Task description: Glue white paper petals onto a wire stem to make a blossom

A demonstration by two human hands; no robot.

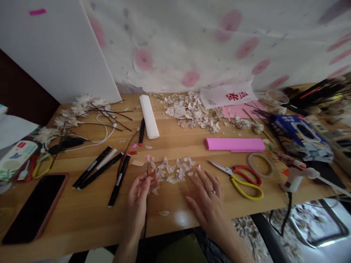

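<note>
My left hand (pixel 140 190) is closed around a thin dark wire stem (pixel 146 210), which runs down past the table's front edge. At the stem's top is a small pink tip (pixel 148 158). Pale petals (pixel 179 170) lie scattered between my hands. My right hand (pixel 210 197), with a ring on one finger, rests at the right side of these petals, its fingers apart. One fingertip is close to a petal (pixel 198 168); whether it touches cannot be made out. Scissors (pixel 233 173) with red and yellow handles lie to the right of that hand.
Black markers (pixel 119 180) and a phone (pixel 35 208) lie at left, with finished pale blossoms (pixel 85 106) behind. A petal heap (pixel 192 109), white paper roll (pixel 149 117) and pink paper roll (pixel 235 144) lie further back. Tape (pixel 260 165), a glue gun (pixel 293 179) and a wipes pack (pixel 301 135) stand right.
</note>
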